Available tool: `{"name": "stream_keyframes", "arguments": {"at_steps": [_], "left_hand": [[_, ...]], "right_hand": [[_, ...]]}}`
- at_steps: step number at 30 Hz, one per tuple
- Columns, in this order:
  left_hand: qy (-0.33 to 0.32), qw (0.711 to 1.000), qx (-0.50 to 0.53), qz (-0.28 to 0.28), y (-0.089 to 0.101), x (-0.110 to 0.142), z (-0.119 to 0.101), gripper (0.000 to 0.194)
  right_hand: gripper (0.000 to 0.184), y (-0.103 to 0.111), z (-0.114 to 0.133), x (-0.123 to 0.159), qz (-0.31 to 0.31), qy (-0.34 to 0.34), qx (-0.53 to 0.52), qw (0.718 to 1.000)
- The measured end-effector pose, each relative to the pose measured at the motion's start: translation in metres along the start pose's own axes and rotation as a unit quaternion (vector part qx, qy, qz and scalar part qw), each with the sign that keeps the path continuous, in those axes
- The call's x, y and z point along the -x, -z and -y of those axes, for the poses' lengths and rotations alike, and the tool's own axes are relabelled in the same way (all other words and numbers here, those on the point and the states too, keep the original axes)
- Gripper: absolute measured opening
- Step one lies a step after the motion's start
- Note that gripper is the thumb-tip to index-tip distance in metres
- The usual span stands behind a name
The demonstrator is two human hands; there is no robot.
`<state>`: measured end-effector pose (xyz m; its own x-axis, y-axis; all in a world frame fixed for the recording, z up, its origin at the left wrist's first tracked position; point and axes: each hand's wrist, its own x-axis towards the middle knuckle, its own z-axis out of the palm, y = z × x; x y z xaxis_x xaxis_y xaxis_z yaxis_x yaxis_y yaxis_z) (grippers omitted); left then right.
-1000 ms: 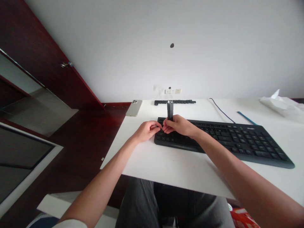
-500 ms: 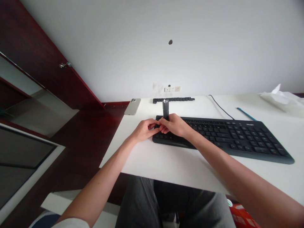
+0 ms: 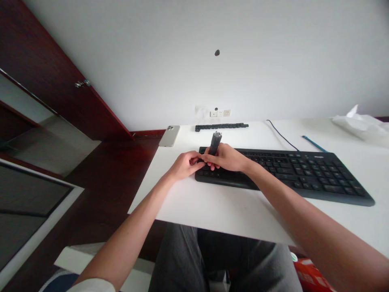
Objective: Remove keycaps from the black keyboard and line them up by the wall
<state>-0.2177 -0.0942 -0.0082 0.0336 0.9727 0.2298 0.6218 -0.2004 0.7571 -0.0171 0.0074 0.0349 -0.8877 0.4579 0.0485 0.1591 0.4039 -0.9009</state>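
Observation:
A black keyboard (image 3: 306, 172) lies on the white table, slightly slanted. My right hand (image 3: 230, 157) is closed around a dark grey stick-like tool (image 3: 215, 142) above the keyboard's left end. The tool's light tip points up and leans right; its lower end is hidden by my fingers. My left hand (image 3: 184, 165) has its thumb and index finger in a pinch over the leftmost keys, touching or nearly touching my right fingers. Whatever lies between the left fingertips is hidden. Behind the keyboard, black keycaps (image 3: 225, 127) lie in a row near the wall.
A phone (image 3: 169, 136) lies face down at the table's back left corner. The keyboard's cable (image 3: 282, 136) runs toward the wall. Further right are a thin blue stick (image 3: 314, 143) and a crumpled white plastic bag (image 3: 363, 125). The table's edge (image 3: 142, 178) drops off at left.
The tool in my right hand has tilted from upright to leaning right, its top a little lower. My left hand has stayed almost in place.

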Motion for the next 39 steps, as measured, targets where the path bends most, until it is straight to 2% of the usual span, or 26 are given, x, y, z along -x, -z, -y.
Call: {"name": "stream_keyframes", "arguments": {"at_steps": [4, 6, 8, 10, 14, 17, 20, 22, 27, 32, 39], "left_hand": [[-0.007, 1.0, -0.014, 0.001, 0.001, 0.0, -0.002, 0.012], [-0.005, 1.0, -0.012, 0.004, 0.001, 0.0, -0.004, 0.012], [-0.001, 1.0, 0.007, 0.005, 0.0, 0.001, -0.004, 0.014], [0.002, 1.0, 0.014, 0.006, 0.0, 0.001, -0.003, 0.016], [-0.024, 0.999, -0.031, -0.008, -0.002, 0.002, -0.002, 0.016], [-0.103, 0.99, -0.09, -0.034, -0.008, 0.001, -0.005, 0.035], [-0.146, 0.981, -0.126, -0.01, -0.018, -0.003, -0.009, 0.037], [-0.142, 0.98, -0.137, 0.014, -0.025, -0.007, -0.01, 0.032], [-0.109, 0.981, -0.159, 0.031, -0.031, -0.014, -0.016, 0.041], [-0.107, 0.985, -0.137, -0.013, -0.037, -0.02, -0.028, 0.037], [-0.044, 0.988, -0.127, -0.07, -0.051, -0.021, -0.029, 0.032]], "right_hand": [[0.047, -0.002, -0.011, -0.005, -0.01, -0.012, -0.115, 0.993], [0.046, -0.001, -0.015, -0.006, 0.018, -0.013, -0.158, 0.987], [0.044, 0.001, -0.016, -0.005, 0.062, 0.001, -0.168, 0.984], [0.037, 0.002, -0.014, -0.003, 0.063, 0.026, -0.121, 0.99], [0.026, -0.005, -0.007, 0.0, -0.022, 0.065, 0.05, 0.996], [0.021, -0.014, -0.003, 0.001, -0.064, 0.074, 0.108, 0.989], [0.034, -0.02, -0.003, -0.001, -0.09, 0.093, 0.124, 0.984], [0.035, -0.022, -0.004, -0.003, -0.113, 0.102, 0.137, 0.979], [0.009, -0.024, -0.005, -0.004, -0.175, 0.082, 0.184, 0.964], [0.025, -0.027, -0.002, -0.006, -0.214, 0.019, 0.213, 0.953], [0.027, -0.028, -0.006, -0.008, -0.266, 0.033, 0.152, 0.951]]}}
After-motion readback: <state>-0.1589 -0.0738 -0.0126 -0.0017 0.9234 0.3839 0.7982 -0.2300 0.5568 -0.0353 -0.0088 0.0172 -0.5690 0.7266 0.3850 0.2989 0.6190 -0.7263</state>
